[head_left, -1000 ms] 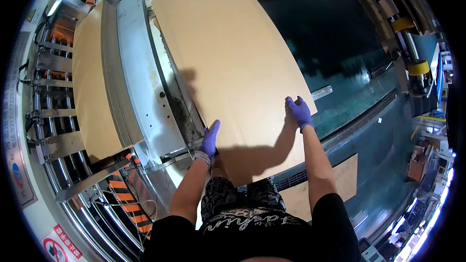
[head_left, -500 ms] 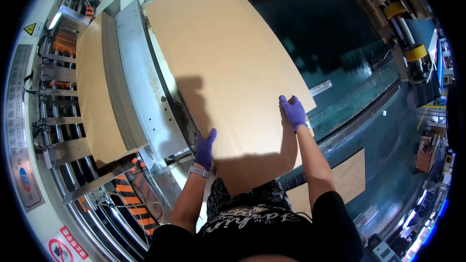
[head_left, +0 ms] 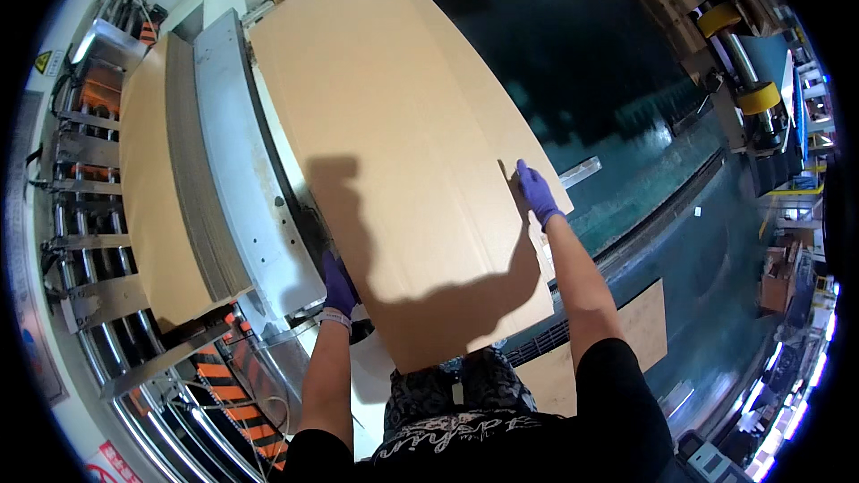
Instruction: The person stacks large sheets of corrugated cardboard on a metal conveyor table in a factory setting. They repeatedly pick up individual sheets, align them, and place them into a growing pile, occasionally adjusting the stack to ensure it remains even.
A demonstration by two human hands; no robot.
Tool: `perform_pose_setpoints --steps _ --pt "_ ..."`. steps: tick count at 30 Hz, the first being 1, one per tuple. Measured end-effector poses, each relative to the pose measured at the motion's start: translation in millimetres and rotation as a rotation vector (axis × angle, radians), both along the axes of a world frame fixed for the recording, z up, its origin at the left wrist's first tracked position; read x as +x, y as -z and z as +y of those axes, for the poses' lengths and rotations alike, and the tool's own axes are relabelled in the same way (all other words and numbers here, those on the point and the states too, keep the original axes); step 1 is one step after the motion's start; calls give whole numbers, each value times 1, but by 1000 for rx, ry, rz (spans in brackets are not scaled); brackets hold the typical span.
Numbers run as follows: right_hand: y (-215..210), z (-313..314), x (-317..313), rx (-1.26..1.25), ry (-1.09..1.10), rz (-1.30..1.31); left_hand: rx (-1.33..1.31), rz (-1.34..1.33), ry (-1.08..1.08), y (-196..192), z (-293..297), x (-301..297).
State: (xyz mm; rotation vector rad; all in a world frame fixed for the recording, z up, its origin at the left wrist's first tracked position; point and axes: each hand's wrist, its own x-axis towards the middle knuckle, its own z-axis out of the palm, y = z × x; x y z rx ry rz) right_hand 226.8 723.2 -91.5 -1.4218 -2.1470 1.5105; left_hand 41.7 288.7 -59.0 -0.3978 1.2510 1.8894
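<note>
A large tan cardboard sheet (head_left: pixel 403 152) fills the middle and reaches back from my waist. Along its right side a line runs lengthwise, which looks like the edge of an upper sheet over a lower one. My left hand (head_left: pixel 337 286), in a purple glove, is against the left edge near the front corner, fingers stretched along it and partly lost in shadow. On the right part of the cardboard, near its right edge, my gloved right hand (head_left: pixel 539 192) rests with fingers extended. Neither hand appears clenched on the cardboard.
Left of me, a stack of cardboard sheets (head_left: pixel 152 188) stands beside a pale metal plate (head_left: pixel 246 161) and machine rollers (head_left: pixel 148 394). Orange-and-black striped guards (head_left: pixel 224 385) sit lower left. Another flat board (head_left: pixel 640 326) lies low on the right. A shaft with yellow rings (head_left: pixel 759 98) is at upper right.
The front end of the cardboard has shifted left. My left hand has moved left and down off its top face to the side edge. My right hand has moved slightly up and left.
</note>
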Motion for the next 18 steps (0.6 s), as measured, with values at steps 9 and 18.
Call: perform_pose_setpoints --steps 9,18 --pt "62 118 5 383 57 -196 52 -32 38 119 -15 -7" --pt "62 92 7 22 -90 -136 107 -231 100 139 25 14"
